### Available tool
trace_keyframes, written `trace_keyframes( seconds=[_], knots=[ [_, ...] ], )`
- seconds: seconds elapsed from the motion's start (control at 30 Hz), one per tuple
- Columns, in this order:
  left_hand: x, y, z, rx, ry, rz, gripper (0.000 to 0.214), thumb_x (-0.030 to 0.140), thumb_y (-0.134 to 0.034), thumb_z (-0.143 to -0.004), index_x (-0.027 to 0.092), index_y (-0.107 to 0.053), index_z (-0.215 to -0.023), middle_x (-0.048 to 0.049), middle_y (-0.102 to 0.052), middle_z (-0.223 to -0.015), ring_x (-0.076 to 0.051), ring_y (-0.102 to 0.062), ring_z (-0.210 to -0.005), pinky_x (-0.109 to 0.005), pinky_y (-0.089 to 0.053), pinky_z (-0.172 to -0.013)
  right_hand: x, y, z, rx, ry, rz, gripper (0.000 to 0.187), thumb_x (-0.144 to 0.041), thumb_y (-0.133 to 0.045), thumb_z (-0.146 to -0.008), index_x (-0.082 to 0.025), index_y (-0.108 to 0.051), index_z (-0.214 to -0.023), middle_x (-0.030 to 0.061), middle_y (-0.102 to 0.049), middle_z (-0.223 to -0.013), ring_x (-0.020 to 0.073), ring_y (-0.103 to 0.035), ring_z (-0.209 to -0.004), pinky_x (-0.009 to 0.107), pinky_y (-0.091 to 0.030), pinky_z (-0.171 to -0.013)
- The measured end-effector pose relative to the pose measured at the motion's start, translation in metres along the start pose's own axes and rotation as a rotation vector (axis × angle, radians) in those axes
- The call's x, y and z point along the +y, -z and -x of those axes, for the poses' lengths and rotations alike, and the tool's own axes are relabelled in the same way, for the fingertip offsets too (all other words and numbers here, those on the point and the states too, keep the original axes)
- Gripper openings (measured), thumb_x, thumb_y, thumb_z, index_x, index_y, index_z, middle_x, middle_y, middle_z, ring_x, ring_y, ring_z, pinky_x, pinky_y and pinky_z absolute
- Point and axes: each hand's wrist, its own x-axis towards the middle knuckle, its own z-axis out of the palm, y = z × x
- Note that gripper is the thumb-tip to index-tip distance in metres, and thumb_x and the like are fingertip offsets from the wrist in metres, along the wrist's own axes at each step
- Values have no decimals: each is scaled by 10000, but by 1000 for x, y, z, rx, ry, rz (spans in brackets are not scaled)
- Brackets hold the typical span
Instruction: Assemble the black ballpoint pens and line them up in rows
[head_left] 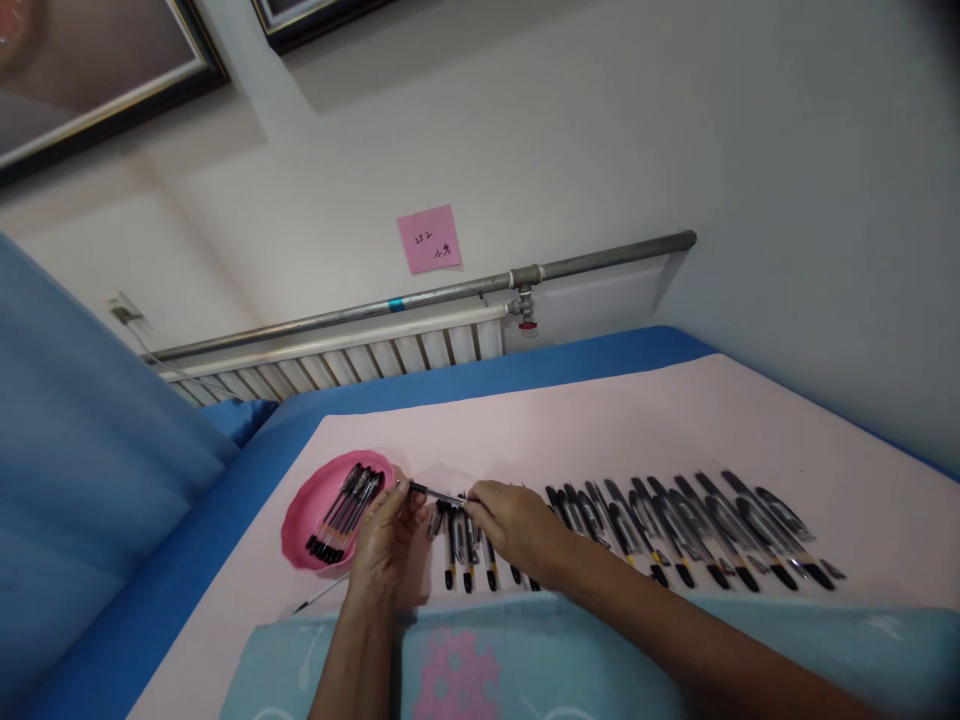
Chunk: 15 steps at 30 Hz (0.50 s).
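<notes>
A clear-barrelled pen (pixel 437 494) with a dark end is held up level between my two hands. My left hand (pixel 388 535) pinches its dark end, just right of the pink bowl (pixel 294 520). At the other end, the fingers of my right hand (pixel 517 522) close around the tip; whether they grip a separate small part is hidden. Several black-capped pens (pixel 341 520) lie side by side in the bowl. Under and beside my right hand are pen pieces with black ends (pixel 469 550), partly covered by it.
Rows of pen parts (pixel 675 520) stretch rightward over the pink sheet (pixel 525 425). A thin refill (pixel 321 595) lies below the bowl. Light blue patterned cloth (pixel 600 650) covers the near edge. Behind stand a radiator (pixel 375 358) and a pipe (pixel 450 292); a blue curtain (pixel 82 480) hangs left.
</notes>
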Motion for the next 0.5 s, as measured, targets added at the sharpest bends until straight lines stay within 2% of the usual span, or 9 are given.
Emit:
trace_keyframes(
  seconds=[0.13, 0.27, 0.4, 0.5],
  knots=[
    [-1, 3, -2, -18, 7, -12, 77, 103, -649, -654, 132, -591, -695, -7, -635, -623, -117, -614, -571, -235, -510, -565, 1, -1, 0, 14, 57, 41, 132, -249, -450, -833, -171, -504, -926, 64, -568, -899, 171, -525, -826, 252, -363, -672],
    [-2, 4, -3, -26, -12, -40, 93, 91, -662, -631, 129, -592, -681, -9, -630, -622, -115, -611, -568, -231, -507, -574, 2, -2, -1, -7, 9, -15, 152, -227, -384, -865, -161, -518, -838, 56, -578, -833, 143, -528, -722, 241, -353, -630],
    [-1, 4, -2, -45, -57, -73, 123, 97, -687, -597, 123, -596, -676, -1, -617, -613, -107, -598, -570, -227, -496, -589, 2, -2, -2, -24, -34, -166, 139, -231, -422, -844, -168, -536, -799, 28, -587, -732, 130, -528, -660, 220, -343, -588],
    [-2, 4, -3, -58, -67, -168, 136, 171, -694, -608, 131, -600, -699, -4, -614, -630, -109, -585, -578, -232, -474, -585, 4, -1, -3, -9, -71, -208, 141, -239, -439, -829, -172, -547, -770, 16, -586, -686, 127, -524, -633, 214, -333, -563]
  ],
)
